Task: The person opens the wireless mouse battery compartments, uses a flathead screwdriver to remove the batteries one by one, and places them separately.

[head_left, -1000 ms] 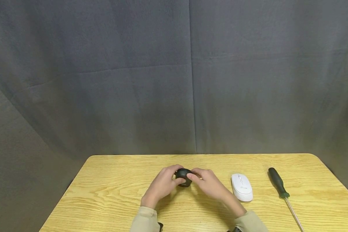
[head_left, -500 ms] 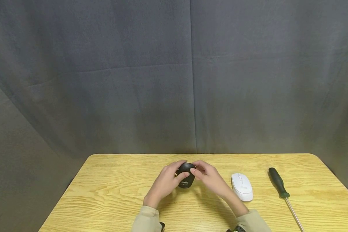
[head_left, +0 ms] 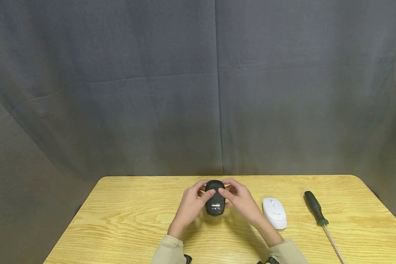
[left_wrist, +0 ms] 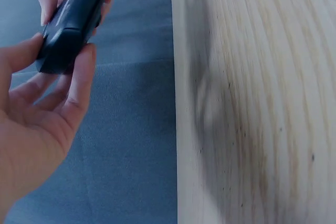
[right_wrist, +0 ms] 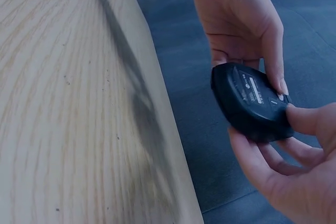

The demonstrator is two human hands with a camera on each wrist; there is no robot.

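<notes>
Both hands hold a black computer mouse (head_left: 215,201) between them over the table. Its underside, with a white printed label, faces the person. The left hand (head_left: 191,205) grips one side, thumb on the underside and fingers curled behind. On the other side, the right hand (head_left: 242,206) pinches it the same way. Seen in the left wrist view, the mouse (left_wrist: 71,24) is tilted edge-on between thumb and fingers. In the right wrist view the label side of the mouse (right_wrist: 254,95) shows, with the thumb at its edge; the top of the mouse is hidden.
A white computer mouse (head_left: 275,213) lies on the wooden table (head_left: 128,216) just right of the right forearm. Farther right is a screwdriver (head_left: 314,207) with a dark handle, its shaft toward the front edge. A grey curtain (head_left: 151,110) hangs behind the table.
Both hands have lifted the black mouse slightly and moved it a little away and right, tipping it up so that its labelled underside now faces the person. White mouse and screwdriver stay put.
</notes>
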